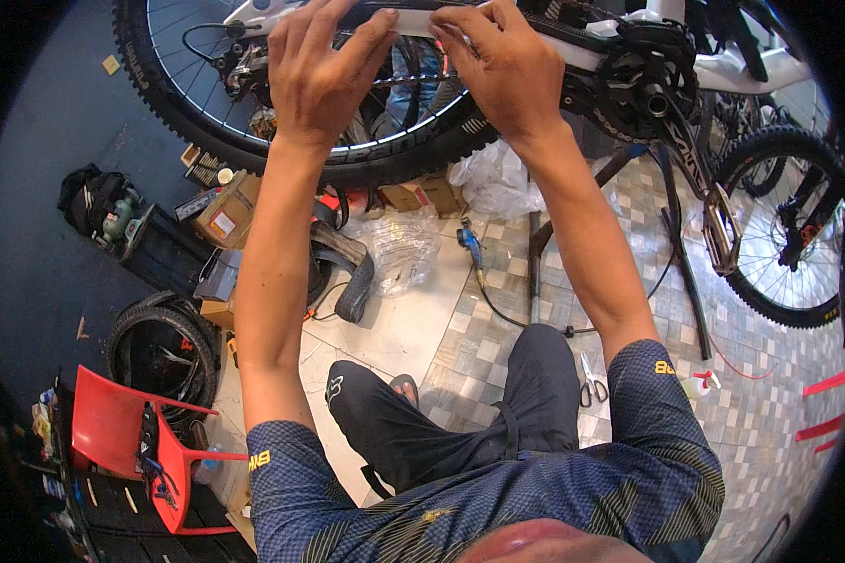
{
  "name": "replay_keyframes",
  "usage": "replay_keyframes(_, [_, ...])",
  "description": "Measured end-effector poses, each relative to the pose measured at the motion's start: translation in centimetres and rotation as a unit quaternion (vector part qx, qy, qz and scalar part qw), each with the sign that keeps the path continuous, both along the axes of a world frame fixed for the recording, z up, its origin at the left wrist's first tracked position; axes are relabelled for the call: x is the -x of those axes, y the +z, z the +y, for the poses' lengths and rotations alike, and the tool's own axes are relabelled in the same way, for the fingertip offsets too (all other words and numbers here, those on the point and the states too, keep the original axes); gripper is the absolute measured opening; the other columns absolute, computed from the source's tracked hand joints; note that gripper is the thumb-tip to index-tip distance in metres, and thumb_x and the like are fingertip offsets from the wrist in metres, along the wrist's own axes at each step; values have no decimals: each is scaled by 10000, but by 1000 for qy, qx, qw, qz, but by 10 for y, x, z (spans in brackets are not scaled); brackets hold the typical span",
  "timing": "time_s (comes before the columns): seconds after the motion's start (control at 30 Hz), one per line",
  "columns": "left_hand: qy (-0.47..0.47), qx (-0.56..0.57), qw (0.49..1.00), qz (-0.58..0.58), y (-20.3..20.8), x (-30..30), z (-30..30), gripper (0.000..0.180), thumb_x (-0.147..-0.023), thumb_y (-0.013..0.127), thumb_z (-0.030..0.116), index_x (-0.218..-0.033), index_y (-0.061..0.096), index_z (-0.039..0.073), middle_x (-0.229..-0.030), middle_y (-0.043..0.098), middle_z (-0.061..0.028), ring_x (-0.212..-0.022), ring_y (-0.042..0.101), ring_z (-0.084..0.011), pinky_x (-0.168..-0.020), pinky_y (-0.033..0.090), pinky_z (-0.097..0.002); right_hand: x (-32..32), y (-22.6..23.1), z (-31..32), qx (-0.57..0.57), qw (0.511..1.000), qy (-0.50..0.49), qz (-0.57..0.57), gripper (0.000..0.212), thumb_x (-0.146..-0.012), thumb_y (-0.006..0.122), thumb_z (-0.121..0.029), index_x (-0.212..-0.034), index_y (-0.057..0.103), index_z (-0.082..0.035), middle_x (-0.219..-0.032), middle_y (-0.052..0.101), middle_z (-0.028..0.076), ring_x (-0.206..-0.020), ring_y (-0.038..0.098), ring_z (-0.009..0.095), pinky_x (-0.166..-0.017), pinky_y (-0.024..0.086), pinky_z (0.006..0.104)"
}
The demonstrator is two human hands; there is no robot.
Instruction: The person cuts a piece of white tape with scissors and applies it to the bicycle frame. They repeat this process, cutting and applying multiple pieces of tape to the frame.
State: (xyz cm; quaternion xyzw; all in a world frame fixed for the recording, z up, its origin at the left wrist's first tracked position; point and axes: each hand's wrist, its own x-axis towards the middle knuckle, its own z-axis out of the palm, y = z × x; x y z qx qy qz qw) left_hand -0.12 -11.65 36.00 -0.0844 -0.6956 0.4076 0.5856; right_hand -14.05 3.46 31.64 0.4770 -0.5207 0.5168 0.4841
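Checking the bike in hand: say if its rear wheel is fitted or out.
Fitted, it seems: the rear wheel sits beside the white stay, with the derailleur in front of it.

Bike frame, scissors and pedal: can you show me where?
Bike frame [413, 23]: head view, on its white tube.
Scissors [588, 380]: head view, near the pivot.
Pedal [722, 231]: head view, middle of its body.

Yellow lettering on 2 sleeves, pale lettering on tyre, crank
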Motion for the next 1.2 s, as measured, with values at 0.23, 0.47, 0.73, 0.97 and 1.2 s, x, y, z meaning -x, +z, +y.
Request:
replay_keyframes(0.23, [8,6,1000,5,0,0,-1,330,-816,821,281,-1140,757,272,-1231,681,-10,-1162,627,-214,-987,415,-383,3,-12,2,24,999,-23,38,259,-850,767,-192,-1104,727,-167,-896,599,46,-705,662,211,-558,523,354])
replay_keyframes(0.47, [-6,6,1000,-1,5,-2,19,284,-762,824,153,-1035,744,145,-1174,653,-125,-1127,615,-311,-949,459,-435,5,-13,1,39,993,-63,89,295,-826,784,-180,-1114,740,-132,-888,595,42,-723,632,204,-576,516,329])
replay_keyframes(0.73, [-22,9,1000,9,5,1,13,276,-764,831,175,-1027,752,154,-1151,675,-107,-1101,637,-300,-939,470,-430,7,-14,-1,49,993,-51,94,264,-846,771,-162,-1108,746,-137,-864,585,39,-713,615,206,-568,506,329])
replay_keyframes(0.97, [25,33,999,2,7,-6,20,288,-815,815,203,-1091,734,180,-1142,690,-58,-1059,656,-236,-905,476,-382,3,-12,6,27,992,-82,95,208,-868,758,-161,-1063,756,-89,-802,619,47,-675,620,190,-551,489,322])
replay_keyframes(1.2, [34,11,999,-6,0,-1,-1,366,-817,822,284,-1176,751,281,-1270,670,14,-1174,622,-183,-999,415,-361,-3,-45,-20,-41,991,-130,12,560,-887,718,-379,-1411,593,-227,-649,646,27,-599,674,227,-528,542,343])
